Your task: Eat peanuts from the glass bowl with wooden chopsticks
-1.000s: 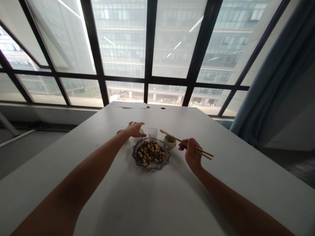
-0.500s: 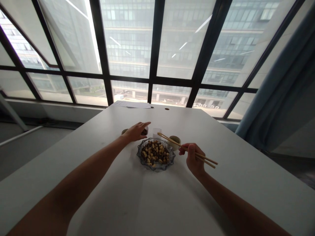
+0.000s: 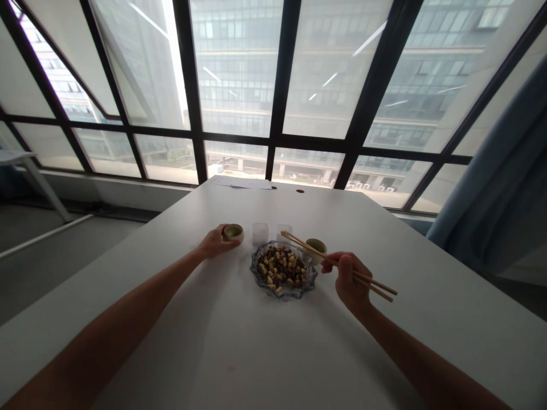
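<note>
My left hand point(image 3: 217, 242) is closed round the left side of a small round cup point(image 3: 233, 233), which stands upright on the table. In my right hand point(image 3: 349, 278) is a pair of wooden chopsticks point(image 3: 371, 280), their tips close together above the far edge of a glass bowl point(image 3: 282, 293). Nuts and darker pieces point(image 3: 282, 266) fill that bowl. Behind it stand two small clear containers, one on the left point(image 3: 260, 234) and one on the right point(image 3: 284, 229). A second round cup point(image 3: 316, 246) is partly hidden behind the chopsticks.
The white table point(image 3: 239, 341) reaches toward the windows, with papers point(image 3: 243, 183) at its far edge and a dark round hole point(image 3: 300, 191) beside them. A blue curtain point(image 3: 482, 188) hangs at the right.
My left hand has moved left from above the left clear container and taken hold of the left cup. My right hand still holds the chopsticks. The view has shifted slightly left.
</note>
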A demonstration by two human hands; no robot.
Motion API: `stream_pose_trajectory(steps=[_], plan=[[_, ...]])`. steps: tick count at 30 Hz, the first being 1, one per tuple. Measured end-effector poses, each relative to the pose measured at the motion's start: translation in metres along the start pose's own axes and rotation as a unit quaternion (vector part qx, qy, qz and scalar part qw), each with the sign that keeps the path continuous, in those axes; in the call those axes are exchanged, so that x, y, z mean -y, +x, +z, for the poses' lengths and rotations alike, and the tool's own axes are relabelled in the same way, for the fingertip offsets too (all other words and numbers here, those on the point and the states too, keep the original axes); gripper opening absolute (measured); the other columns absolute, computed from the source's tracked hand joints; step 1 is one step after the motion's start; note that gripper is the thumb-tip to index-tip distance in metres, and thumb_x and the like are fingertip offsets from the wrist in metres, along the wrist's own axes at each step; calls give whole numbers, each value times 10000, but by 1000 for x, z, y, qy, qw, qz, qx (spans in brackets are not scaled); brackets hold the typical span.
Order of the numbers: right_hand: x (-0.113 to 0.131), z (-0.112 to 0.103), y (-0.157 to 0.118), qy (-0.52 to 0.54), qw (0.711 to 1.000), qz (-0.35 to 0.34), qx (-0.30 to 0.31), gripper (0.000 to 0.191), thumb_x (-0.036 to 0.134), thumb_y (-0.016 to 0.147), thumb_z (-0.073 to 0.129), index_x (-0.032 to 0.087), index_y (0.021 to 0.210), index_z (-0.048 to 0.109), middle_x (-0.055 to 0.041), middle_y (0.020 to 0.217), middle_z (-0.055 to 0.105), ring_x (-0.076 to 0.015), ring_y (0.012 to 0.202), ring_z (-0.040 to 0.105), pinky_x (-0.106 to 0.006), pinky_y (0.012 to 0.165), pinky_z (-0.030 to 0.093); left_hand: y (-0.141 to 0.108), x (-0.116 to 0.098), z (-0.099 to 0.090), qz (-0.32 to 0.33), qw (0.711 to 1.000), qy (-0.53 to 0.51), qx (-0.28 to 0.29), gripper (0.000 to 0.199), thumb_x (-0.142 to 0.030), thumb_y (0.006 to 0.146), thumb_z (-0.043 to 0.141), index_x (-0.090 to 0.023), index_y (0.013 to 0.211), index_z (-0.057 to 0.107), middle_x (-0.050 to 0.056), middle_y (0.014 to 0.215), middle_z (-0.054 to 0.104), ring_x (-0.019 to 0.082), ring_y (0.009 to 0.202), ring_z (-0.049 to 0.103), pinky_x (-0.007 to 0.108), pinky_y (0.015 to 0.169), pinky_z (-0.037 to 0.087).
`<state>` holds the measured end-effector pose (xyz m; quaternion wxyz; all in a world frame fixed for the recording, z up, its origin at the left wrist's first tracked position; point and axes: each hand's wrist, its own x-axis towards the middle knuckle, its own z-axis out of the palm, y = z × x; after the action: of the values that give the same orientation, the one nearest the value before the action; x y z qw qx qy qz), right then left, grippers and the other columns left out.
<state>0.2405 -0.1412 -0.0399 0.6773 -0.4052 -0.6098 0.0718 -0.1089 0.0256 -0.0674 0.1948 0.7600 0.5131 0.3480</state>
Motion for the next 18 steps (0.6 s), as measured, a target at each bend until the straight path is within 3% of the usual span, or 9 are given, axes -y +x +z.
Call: stream_pose_trajectory(steps=[4,9,13,18], plan=[[15,1,1,-20,990,-91,106,426,578,957,504,231,802,694,-41,617,686,-172,514,646,-296,490,529,-18,-2,15,108,991,-16,-75,729,-477,643,791,-175,1257,540,131,1238,665,286,1113,653,429,966,525],[29,14,9,-20,986,-123,114,433,566,975,466,237,808,693,-47,619,679,-186,528,642,-321,498,526,-20,-7,19,147,986,-5,-81,701,-427,651,800,-196,1258,537,129,1257,652,295,1144,638,456,987,517],[32,48,21,-21,985,-106,136,478,604,966,434,243,776,683,-41,608,670,-179,530,635,-319,525,532,-20,-6,19,154,985,-16,-73,706,-451,650,814,-190,1249,543,127,1244,657,291,1135,645,441,985,524],[28,92,36,-43,962,-75,257,406,525,957,524,232,718,673,2,588,657,-137,506,597,-265,523,497,-23,-9,20,168,983,-25,-71,712,-451,647,830,-181,1242,550,129,1213,672,276,1090,662,428,963,537]])
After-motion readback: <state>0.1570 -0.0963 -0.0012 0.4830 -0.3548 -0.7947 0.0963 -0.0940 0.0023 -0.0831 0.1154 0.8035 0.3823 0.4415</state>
